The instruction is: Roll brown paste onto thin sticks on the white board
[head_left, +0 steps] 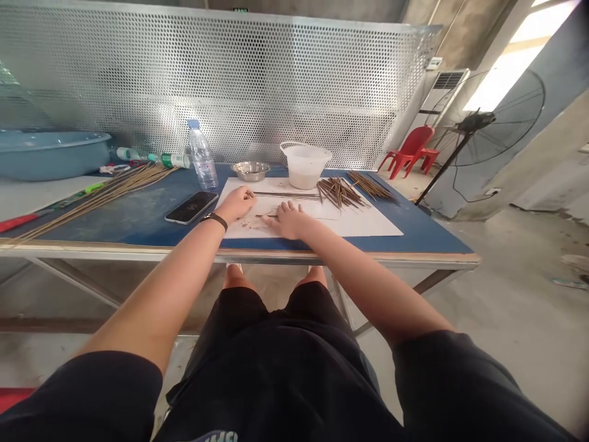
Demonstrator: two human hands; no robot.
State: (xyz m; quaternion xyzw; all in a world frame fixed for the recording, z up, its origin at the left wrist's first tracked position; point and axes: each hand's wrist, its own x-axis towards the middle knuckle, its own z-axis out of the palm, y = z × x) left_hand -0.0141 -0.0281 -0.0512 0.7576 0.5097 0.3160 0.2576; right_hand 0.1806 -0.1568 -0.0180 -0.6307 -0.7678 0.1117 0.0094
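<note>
My left hand [237, 204] rests on the left part of a white sheet [368, 226], fingers curled together. Whatever it may hold is hidden. Thin dark sticks [288, 196] lie lengthwise on the sheet, their left ends close to those fingers. My right hand [291, 221] is laid flat, palm down, over a thin brown strand [324, 218] that shows on both sides of it. Brown crumbs dot the paper between the hands. To the right, a loose pile of short brown sticks [340, 193] lies partly on the sheet, with another bundle [372, 185] beyond.
Behind the sheet stand a white bucket [306, 164] and a metal bowl [251, 173]. A phone [191, 207], a plastic bottle [202, 159], long tan strips [105, 191] and a blue basin [55, 156] occupy the left. Perforated metal panels [257, 86] rise along the table's back.
</note>
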